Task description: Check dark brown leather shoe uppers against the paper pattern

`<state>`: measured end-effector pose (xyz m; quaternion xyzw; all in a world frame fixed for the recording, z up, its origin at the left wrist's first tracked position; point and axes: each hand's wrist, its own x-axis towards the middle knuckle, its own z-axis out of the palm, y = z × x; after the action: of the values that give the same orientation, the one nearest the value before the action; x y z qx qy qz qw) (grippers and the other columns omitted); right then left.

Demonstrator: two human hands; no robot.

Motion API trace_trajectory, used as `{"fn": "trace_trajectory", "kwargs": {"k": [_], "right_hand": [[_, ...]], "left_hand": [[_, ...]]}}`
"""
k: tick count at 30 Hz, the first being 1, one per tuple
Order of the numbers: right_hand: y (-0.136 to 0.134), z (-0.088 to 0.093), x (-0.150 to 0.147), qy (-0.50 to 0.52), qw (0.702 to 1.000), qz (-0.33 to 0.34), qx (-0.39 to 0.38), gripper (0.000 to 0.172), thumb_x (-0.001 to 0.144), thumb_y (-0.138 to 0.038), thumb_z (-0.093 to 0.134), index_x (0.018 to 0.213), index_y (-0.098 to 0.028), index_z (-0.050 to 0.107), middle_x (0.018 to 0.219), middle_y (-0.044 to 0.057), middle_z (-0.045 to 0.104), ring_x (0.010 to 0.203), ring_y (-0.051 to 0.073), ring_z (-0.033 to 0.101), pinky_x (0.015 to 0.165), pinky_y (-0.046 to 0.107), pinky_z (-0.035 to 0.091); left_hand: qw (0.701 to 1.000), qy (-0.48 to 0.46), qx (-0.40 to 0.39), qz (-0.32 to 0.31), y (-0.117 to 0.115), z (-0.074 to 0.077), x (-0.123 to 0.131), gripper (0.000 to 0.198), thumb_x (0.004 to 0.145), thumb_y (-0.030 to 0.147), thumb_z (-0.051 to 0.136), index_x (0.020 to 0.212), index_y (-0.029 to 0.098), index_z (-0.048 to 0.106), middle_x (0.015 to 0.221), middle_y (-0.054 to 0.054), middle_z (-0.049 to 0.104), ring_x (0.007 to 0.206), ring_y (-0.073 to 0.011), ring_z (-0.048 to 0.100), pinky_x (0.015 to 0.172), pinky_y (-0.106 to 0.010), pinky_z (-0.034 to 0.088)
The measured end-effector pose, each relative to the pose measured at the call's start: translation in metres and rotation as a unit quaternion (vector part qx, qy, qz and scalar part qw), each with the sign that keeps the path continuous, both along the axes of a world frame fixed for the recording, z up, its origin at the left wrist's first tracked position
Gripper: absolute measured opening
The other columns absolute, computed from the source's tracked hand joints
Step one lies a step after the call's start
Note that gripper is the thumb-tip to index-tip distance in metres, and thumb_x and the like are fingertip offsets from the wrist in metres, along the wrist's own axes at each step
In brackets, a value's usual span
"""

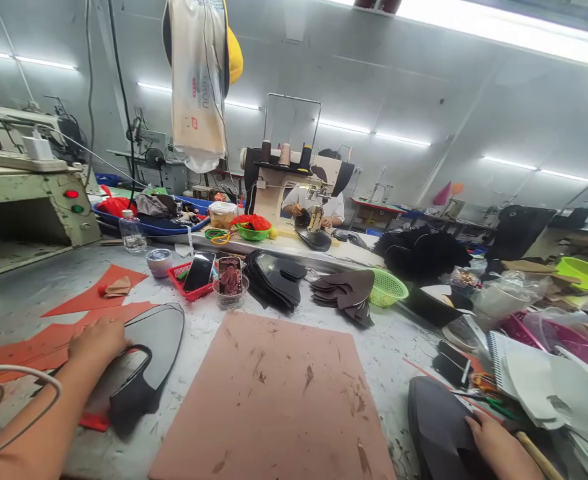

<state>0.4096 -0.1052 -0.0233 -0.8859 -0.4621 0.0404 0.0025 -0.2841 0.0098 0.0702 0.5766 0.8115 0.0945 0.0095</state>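
Observation:
My left hand [99,341] is at the left, fingers bent over a thin dark curved piece that looks like a shoe upper [167,337]. The piece has a black-edged opening and lies over orange sheets. Some of those fingertips are hidden. At the lower right, my right hand [499,441] grips the edge of a stack of dark shoe-upper pieces [437,423]; its thumb side shows and the other fingers are out of sight. Between the hands lies a scuffed pinkish-brown board [284,393].
Dark cut pieces [274,280] and brown ones [344,293] lie beyond the board, near a phone [231,275] in a clear tub. A sewing machine [274,193] stands behind. A spiral notebook [507,363] and a wooden handle [537,453] are at right. Orange sheets [94,293] cover the left.

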Motion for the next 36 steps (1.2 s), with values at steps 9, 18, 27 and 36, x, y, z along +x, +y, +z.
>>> {"fn": "trace_trajectory", "kwargs": {"k": [9, 18, 27, 36], "right_hand": [[-0.02, 0.035, -0.058, -0.039, 0.998, -0.022, 0.046, 0.044, 0.081, -0.014, 0.021, 0.07, -0.019, 0.064, 0.091, 0.017, 0.066, 0.07, 0.027, 0.065, 0.055, 0.04, 0.047], [-0.024, 0.054, -0.084, -0.114, 0.992, -0.021, 0.051, 0.039, 0.081, -0.01, 0.024, 0.08, -0.011, 0.063, 0.088, 0.02, 0.063, 0.073, 0.028, 0.064, 0.058, 0.038, 0.045], [-0.022, 0.096, -0.162, 0.035, 0.982, 0.181, -0.034, 0.037, 0.077, -0.015, 0.037, 0.11, -0.022, 0.051, 0.075, 0.007, 0.068, 0.072, 0.026, 0.064, 0.06, 0.035, 0.046], [-0.025, 0.167, -0.248, 0.36, 0.768, 0.487, 0.208, 0.027, 0.081, -0.023, 0.044, 0.102, -0.03, 0.061, 0.088, 0.002, 0.066, 0.077, 0.014, 0.061, 0.068, 0.023, 0.048]], "left_hand": [[0.97, -0.224, -0.036, -0.092, -0.021, 0.045, 0.035, 0.028, 0.065, 0.037, 0.057, 0.084, 0.018, 0.054, 0.085, -0.003, 0.064, 0.084, -0.0224, 0.058, 0.07, -0.028, 0.045], [0.782, -0.594, -0.053, -0.182, -0.053, 0.025, 0.13, 0.078, 0.063, 0.054, 0.059, 0.128, 0.024, 0.029, 0.11, -0.009, 0.059, 0.084, -0.024, 0.062, 0.067, -0.034, 0.051], [0.87, -0.092, -0.121, -0.468, -0.079, -0.063, 0.198, 0.053, 0.081, 0.043, 0.041, 0.131, 0.027, 0.031, 0.141, -0.009, 0.02, 0.129, -0.029, 0.011, 0.102, -0.053, 0.012], [0.74, -0.484, -0.114, -0.452, -0.079, -0.009, 0.226, 0.088, 0.066, 0.059, 0.056, 0.135, 0.022, 0.017, 0.14, -0.011, 0.026, 0.126, -0.0293, 0.026, 0.101, -0.046, 0.026]]}}
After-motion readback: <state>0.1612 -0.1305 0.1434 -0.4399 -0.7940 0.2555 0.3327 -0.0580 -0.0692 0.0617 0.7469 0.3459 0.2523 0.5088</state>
